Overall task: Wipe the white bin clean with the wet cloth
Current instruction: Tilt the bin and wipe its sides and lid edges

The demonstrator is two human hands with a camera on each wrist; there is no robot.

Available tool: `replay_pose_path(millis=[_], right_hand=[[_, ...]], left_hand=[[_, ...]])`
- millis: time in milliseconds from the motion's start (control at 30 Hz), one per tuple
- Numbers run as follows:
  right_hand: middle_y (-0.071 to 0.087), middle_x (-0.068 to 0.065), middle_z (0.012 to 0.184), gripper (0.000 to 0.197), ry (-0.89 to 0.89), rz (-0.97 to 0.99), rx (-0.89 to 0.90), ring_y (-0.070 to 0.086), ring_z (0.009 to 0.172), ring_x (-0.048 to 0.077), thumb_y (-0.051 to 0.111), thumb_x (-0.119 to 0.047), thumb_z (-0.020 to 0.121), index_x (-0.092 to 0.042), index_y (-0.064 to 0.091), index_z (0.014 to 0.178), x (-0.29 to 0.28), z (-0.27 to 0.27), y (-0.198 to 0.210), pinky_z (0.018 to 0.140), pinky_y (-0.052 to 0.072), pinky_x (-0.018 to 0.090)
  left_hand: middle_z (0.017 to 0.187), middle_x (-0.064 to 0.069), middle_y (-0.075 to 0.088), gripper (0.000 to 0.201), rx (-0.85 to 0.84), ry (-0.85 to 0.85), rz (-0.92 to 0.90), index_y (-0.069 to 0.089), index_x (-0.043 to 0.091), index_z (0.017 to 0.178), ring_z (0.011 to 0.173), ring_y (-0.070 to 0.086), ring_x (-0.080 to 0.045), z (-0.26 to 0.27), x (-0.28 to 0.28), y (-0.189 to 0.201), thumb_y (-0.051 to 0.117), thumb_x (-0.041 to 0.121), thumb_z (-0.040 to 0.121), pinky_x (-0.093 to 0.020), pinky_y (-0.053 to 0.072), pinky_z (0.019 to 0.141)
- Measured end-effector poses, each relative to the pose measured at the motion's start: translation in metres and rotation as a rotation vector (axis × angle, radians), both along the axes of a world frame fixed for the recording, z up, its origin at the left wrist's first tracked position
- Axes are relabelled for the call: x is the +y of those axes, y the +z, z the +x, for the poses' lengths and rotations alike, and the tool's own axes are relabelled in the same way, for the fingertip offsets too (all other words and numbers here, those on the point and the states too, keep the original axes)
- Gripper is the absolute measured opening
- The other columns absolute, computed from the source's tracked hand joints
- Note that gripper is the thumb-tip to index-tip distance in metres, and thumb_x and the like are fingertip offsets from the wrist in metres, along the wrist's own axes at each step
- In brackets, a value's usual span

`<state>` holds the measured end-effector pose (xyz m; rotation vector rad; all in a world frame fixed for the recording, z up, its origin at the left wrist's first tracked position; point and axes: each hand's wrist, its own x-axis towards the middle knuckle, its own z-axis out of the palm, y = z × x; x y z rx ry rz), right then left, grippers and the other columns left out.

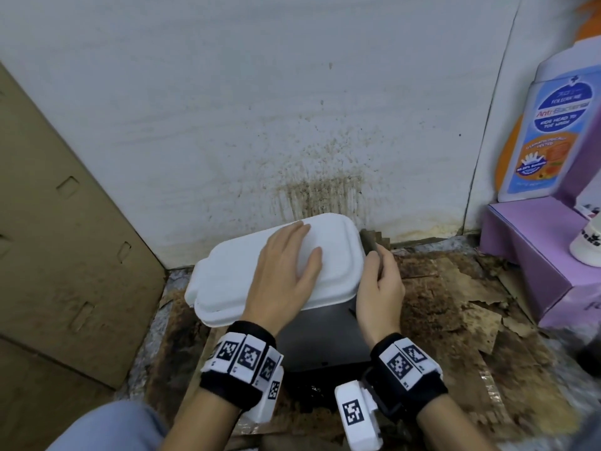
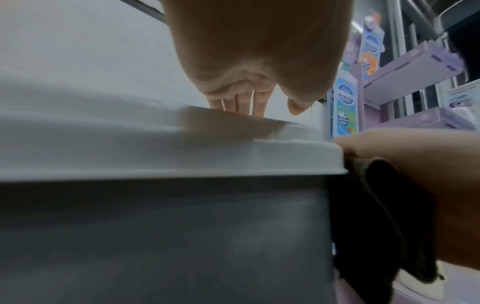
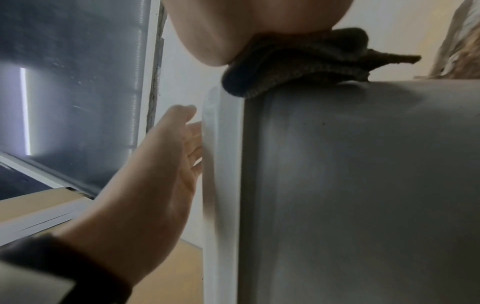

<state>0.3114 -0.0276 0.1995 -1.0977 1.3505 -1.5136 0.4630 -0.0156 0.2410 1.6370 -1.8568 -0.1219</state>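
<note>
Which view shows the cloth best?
Right wrist: the cloth is near and in focus, bunched under the right hand against the bin's grey side. Left wrist shows it dark and blurred at the frame edge. Head shows only a sliver past the white lid.

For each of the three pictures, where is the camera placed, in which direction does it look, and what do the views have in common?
Head: worn on the head, looks down at the white-lidded grey plastic bin; both hands and wristbands show.
Left wrist: under the left hand, looks along the white lid; flat fingers on it.
Right wrist: under the right hand, looks along the bin's side; its grip holds the dark brown cloth.
Shared: all show both hands and the lid.
</note>
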Motion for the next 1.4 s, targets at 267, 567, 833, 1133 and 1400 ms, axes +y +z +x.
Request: replay_pose_path(millis=[267,567,833,1133,1400], right_hand=[[0.065,-0.019,0.12,0.028,0.22,-0.106,-0.017,0.058,0.112,-0.008,0.04,-0.028,0.108,-0.033,0.06,0.127,0.01,0.031,0.02,0.093,0.048,0.015],[0.058,-0.01,0.139,0.042,0.215,0.068,-0.189,0.052,0.13,0.005,0.039,-0.036,0.107,-0.023,0.051,0.145,-0.006,0.044,0.022,0.113,0.042,0.036],[0.039,-0.016,0.143,0.048,0.342,0.008,-0.01,0.036,0.13,-0.003,0.031,-0.043,0.108,-0.029,0.037,0.153,-0.003,0.066,0.029,0.106,0.029,0.022],[0.019,-0.014,0.166,0.054,0.395,-0.189,0.51,0.015,0.149,0.001,0.014,-0.038,0.109,-0.022,0.015,0.161,0.003,0.081,0.012,0.12,0.007,0.021],[0.006,-0.01,0.169,0.058,0.407,-0.306,0.391,-0.005,0.153,-0.001,0.008,-0.04,0.107,-0.019,0.013,0.161,-0.002,0.089,-0.012,0.127,0.006,0.038]], left_hand=[[0.155,0.006,0.042,0.049,0.04,-0.014,-0.014,0.046,0.017,0.15,0.145,0.032,-0.007,0.003,-0.005,0.009,0.047,0.04,0.106,-0.028,0.028,0.121],[0.159,0.01,0.036,0.048,0.016,-0.005,-0.001,0.045,0.02,0.152,0.149,0.027,-0.006,0.045,0.004,0.013,0.039,0.039,0.109,-0.027,0.025,0.122],[0.16,0.01,0.035,0.05,-0.005,0.005,-0.01,0.043,0.021,0.153,0.149,0.027,-0.004,0.05,0.007,0.009,0.034,0.039,0.107,-0.019,0.021,0.121],[0.157,0.005,0.041,0.048,-0.021,0.039,-0.064,0.049,0.016,0.15,0.146,0.034,-0.011,0.061,0.003,0.008,0.035,0.034,0.107,-0.006,0.016,0.114],[0.159,0.008,0.038,0.05,-0.018,0.045,-0.056,0.048,0.021,0.15,0.148,0.031,-0.009,0.061,0.009,0.007,0.032,0.037,0.106,-0.005,0.015,0.114]])
